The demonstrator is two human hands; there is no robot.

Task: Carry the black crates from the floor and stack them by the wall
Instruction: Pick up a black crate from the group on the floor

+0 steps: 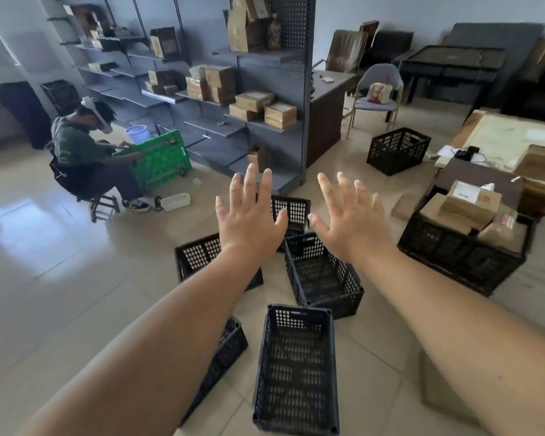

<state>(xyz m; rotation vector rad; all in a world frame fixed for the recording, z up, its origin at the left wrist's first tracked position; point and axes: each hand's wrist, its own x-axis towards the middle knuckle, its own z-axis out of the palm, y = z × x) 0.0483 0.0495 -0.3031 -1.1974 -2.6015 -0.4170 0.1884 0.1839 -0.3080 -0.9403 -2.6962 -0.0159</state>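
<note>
Left hand [249, 221], right hand [350, 221]: both held out ahead of the wearer, palms down, fingers straight and spread, grasping nothing. They hang above the crate cluster and touch none of it.

Crates are black, slotted and upright on the tiled floor [60, 278]:
- nearest crate [296, 369]: empty, lying lengthwise between the two forearms.
- second crate [323, 275]: empty, just beyond the nearest, angled right, below the right hand.
- third crate [199, 256]: to the left, partly behind the left wrist.
- fourth crate [291, 210]: farther off, seen between the hands.
- fifth crate [230, 347]: mostly hidden under the left forearm.
- lone crate [397, 151]: far right, well apart, near the desk [328, 89].
- loaded crate [460, 253]: larger, at right, full of cardboard boxes.

No stack shows by any wall, so I judge the task at its start. Which wall is meant I cannot tell.

Step in hand, as I judge it, is the reach for a first crate.
- Take the nearest crate, since it is empty and sits squarely between the arms.
- Lower one hand to each long rim at mid-length, so that it comes up level.
- A handle slot shows in its far end wall. It suits a grip only once the crate is turned crosswise.
- Lift straight up before swinging, because the second crate sits close to its far corner.
- An empty crate should be light and stiff, so a firm curl of the fingers over the rim ought to do.
- Leave the loaded crate until later.

The seated person [85, 152] at far left, by the shelving [265, 89], is well apart from the cluster.
</note>
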